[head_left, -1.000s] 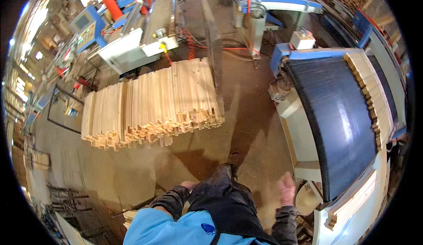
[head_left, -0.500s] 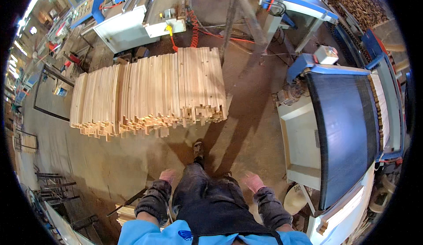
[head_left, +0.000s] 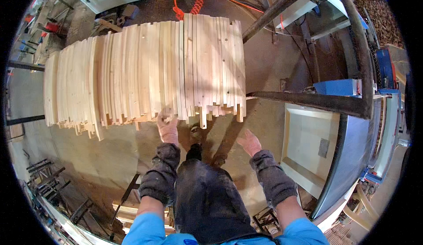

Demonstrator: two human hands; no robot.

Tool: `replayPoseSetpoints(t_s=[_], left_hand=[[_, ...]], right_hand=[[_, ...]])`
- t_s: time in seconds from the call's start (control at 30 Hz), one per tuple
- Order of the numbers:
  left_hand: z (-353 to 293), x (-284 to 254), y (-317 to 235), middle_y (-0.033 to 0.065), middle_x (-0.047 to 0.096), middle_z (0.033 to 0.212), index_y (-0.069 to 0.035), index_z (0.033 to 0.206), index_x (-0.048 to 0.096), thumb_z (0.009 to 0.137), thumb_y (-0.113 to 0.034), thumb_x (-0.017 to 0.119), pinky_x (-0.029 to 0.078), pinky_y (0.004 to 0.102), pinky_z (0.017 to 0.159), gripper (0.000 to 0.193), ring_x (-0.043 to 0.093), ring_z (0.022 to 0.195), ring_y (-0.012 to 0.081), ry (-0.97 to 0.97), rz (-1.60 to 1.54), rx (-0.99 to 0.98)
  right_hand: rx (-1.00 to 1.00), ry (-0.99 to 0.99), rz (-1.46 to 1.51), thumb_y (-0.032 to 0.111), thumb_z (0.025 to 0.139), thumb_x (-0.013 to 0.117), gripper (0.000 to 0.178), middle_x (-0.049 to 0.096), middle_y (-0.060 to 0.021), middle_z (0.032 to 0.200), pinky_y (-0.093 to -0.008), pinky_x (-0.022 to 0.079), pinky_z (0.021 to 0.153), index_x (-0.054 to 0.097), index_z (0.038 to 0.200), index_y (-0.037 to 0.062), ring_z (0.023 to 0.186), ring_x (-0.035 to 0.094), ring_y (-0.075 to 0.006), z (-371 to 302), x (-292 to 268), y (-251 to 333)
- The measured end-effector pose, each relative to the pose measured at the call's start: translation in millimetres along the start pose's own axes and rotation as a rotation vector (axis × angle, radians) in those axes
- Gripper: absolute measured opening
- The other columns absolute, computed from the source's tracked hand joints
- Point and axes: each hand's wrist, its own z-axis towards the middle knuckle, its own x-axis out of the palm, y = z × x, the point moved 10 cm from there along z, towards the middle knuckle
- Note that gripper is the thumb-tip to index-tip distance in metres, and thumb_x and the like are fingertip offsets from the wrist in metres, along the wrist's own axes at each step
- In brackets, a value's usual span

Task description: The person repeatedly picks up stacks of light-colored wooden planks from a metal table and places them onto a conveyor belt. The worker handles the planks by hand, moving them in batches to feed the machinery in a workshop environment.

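Observation:
A wide row of pale wooden strips (head_left: 132, 73) lies in front of me, packed side by side with uneven near ends. My left hand (head_left: 168, 130), in a pinkish glove, is at those near ends; its fingers are apart, and whether they touch the wood I cannot tell. Lower and to the right, my right hand (head_left: 250, 142), gloved the same way, hangs over the floor with its fingers stretched out and nothing in them. One strip (head_left: 203, 117) juts out toward me between the two hands.
A dark metal frame (head_left: 308, 99) reaches out right of the stack. Beyond it stands a machine with a dark belt (head_left: 348, 157) and a pale side panel (head_left: 308, 139). A red coiled hose (head_left: 200, 0) hangs behind the wood. More boards (head_left: 132, 214) lie at lower left.
I have come closer to the stack, which now fills more of the view. Both hands have moved forward from beside my body, the left one up to the strips' near ends.

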Motion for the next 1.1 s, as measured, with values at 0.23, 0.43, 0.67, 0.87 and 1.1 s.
replayPoseSetpoints(t_s=[0.23,0.43,0.67,0.87,1.1], left_hand=[[25.5,-17.8,36.0,0.0006,0.067,0.101,-0.004,0.12,0.068,0.094,-0.015,0.077,0.053,0.0305,0.085,0.03,0.063,0.087,0.0131,-0.123,0.142,-0.021],[17.6,-11.4,16.0,0.0012,0.07,0.1,-0.002,0.116,0.071,0.09,-0.019,0.084,0.054,0.0312,0.085,0.034,0.064,0.09,0.0131,-0.132,0.284,-0.085],[26.7,-13.7,36.1,0.0019,0.071,0.098,-0.002,0.113,0.073,0.088,-0.018,0.087,0.054,0.0315,0.081,0.033,0.064,0.089,0.0126,-0.113,-0.037,-0.23],[32.8,3.8,37.3,0.0199,0.058,0.138,0.004,0.149,0.05,0.077,-0.027,0.097,0.057,0.0392,0.098,0.092,0.066,0.112,0.0276,-0.076,0.576,-0.17],[22.5,7.5,44.9,0.0307,0.036,0.16,0.011,0.164,0.02,0.067,-0.043,0.101,0.044,0.0493,0.123,0.138,0.049,0.144,0.0427,-0.137,0.666,-0.181]], right_hand=[[0.143,-0.208,-0.338,0.041,0.094,0.076,0.091,0.042,-0.035,0.164,-0.0512,0.044,0.121,0.036,0.166,0.0011,0.146,0.05,-0.0507,83.7,-30.6,81.2],[-0.194,-0.069,-0.831,0.052,0.095,0.072,0.059,0.067,-0.0252,0.137,-0.0533,0.055,0.105,0.065,0.142,0.0177,0.127,0.064,-0.0442,153.5,-0.9,52.9],[-0.389,-0.189,-0.926,0.039,0.096,0.072,0.042,0.071,-0.0237,0.121,-0.0525,0.057,0.098,0.071,0.132,0.017,0.11,0.069,-0.0408,193.9,13.8,4.4],[-0.716,-0.298,-1.31,0.027,0.097,0.069,0.037,0.071,-0.0144,0.122,-0.0513,0.057,0.095,0.07,0.134,0.0242,0.116,0.068,-0.0346,174.9,25.5,36.4],[-0.475,-0.035,-1.423,0.022,0.093,0.07,0.022,0.073,-0.0064,0.116,-0.0456,0.055,0.089,0.08,0.112,0.0247,0.111,0.068,-0.0302,161.0,23.4,53.2]])
